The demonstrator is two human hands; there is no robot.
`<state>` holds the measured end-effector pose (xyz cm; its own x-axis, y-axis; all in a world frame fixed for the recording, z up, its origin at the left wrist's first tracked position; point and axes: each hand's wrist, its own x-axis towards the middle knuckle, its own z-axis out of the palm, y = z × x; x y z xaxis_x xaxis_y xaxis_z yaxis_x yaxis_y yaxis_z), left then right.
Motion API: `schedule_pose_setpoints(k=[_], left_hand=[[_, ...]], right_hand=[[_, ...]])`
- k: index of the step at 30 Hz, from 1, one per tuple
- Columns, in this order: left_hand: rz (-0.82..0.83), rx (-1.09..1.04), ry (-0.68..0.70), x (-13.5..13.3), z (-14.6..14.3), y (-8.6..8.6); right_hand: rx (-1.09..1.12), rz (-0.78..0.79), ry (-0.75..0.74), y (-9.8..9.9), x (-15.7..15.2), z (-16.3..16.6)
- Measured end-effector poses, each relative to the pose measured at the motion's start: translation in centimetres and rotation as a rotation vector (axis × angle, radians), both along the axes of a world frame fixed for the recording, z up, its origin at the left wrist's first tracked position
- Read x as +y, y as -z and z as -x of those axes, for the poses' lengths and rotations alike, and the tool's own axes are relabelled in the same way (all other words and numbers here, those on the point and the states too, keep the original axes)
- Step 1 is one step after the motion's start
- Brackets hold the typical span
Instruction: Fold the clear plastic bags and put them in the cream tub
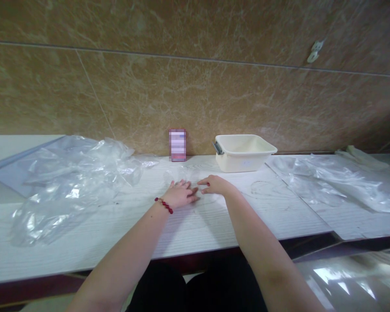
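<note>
My left hand (pixel 179 195), with a red bead bracelet at the wrist, lies on the white wood-grain table (pixel 195 234) with its fingers spread. Under and just beyond its fingertips shows a thin transparent plastic piece (pixel 173 175), whose outline is hard to make out. Close by on the right, my right hand (pixel 216 185) points toward the left fingers. Its index finger and thumb are apart, and nothing shows between them. Whether its fingertips touch the plastic, I cannot tell.
Crumpled clear plastic bags (pixel 84 173) cover the left side of the table; more clear bags (pixel 331 180) lie at the right. A cream bin (pixel 242 162) with a grey handle and a phone-like upright rectangle (pixel 178 145), its face blurred, stand by the brown marbled wall (pixel 195 95).
</note>
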<state>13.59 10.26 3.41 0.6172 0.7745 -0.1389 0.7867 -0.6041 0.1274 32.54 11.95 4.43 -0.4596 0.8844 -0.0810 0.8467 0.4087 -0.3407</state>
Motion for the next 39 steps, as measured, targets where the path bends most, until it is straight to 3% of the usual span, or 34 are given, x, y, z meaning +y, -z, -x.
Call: schedule_pose_setpoints(k=[6, 12, 20, 39], left_hand=[[-0.060, -0.011, -0.092, 0.2, 0.9, -0.5], [-0.026, -0.064, 0.107, -0.2, -0.5, 0.0], [0.038, 0.000, -0.027, 0.1, 0.5, -0.1], [0.068, 0.012, -0.105, 0.4, 1.2, -0.3]], right_hand=[[-0.006, 0.040, 0.019, -0.3, -0.2, -0.1], [-0.012, 0.031, -0.007, -0.3, -0.1, -0.2], [-0.036, 0.055, -0.016, -0.3, -0.1, -0.3], [-0.047, 0.061, -0.016, -0.3, -0.1, -0.4]])
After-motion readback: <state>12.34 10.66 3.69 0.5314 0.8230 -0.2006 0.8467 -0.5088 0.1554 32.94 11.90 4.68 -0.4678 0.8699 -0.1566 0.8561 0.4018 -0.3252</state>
